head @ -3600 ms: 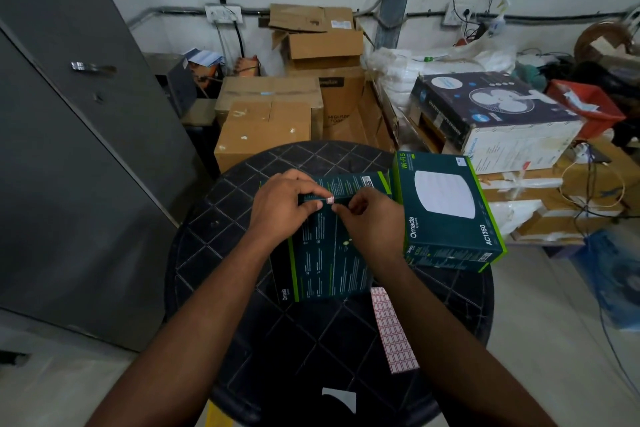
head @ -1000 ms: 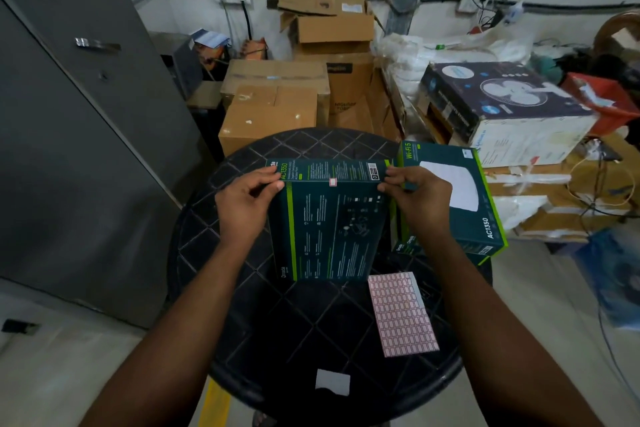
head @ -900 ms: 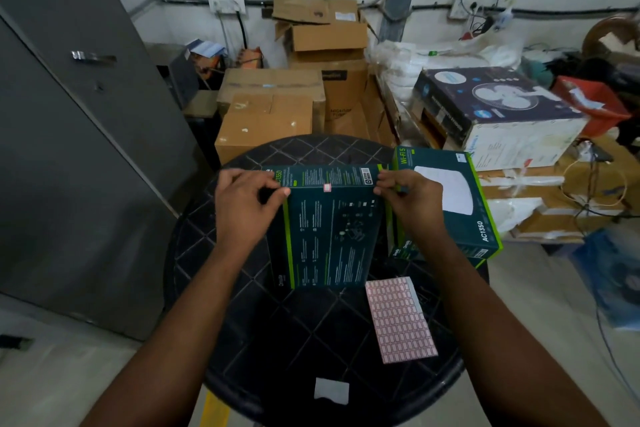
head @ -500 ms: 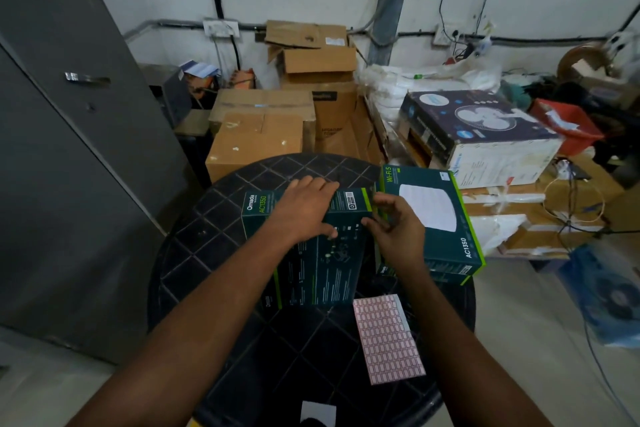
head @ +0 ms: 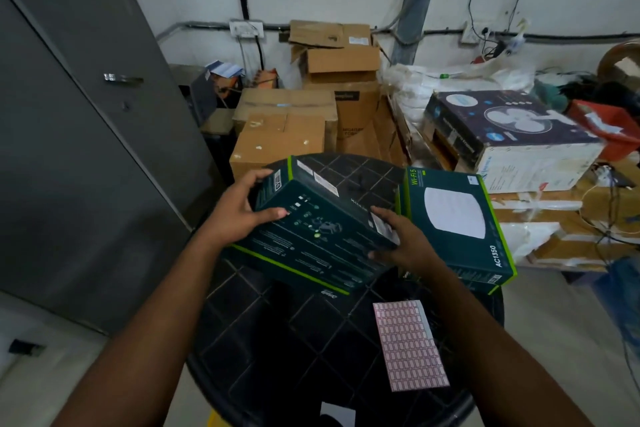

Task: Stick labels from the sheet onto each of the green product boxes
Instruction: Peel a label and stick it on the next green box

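**Q:** What is the person holding over the table (head: 263,350)?

**A:** A green box (head: 322,236), tilted, its printed back face turned up toward the camera. It is lifted above the round black table, the left end higher than the right.

**Q:** How do the hands sit on it?

**A:** The left hand (head: 239,215) grips the box's upper left corner, fingers curled over the far edge and thumb pressed on the top face. The right hand (head: 401,243) cups the right side from beneath, thumb lying along the side panel, fingers curled under the lower edge. Both are closed round the box.

**Q:** Where are the other task items?

**A:** A second box (head: 457,222) rests on the table's right edge, front face up, showing a white disc and the lettering "AC1350". It lies just beside the right hand. The label sheet (head: 408,345), a pinkish grid of small stickers, lies flat on the table nearer the camera, below the right forearm and apart from both boxes.

**Q:** And the surroundings?

**A:** Brown cartons (head: 287,128) are stacked against the white wall behind the table. A fan carton (head: 509,139) sits at right among cables and clutter. A grey door (head: 69,135) fills the left side.
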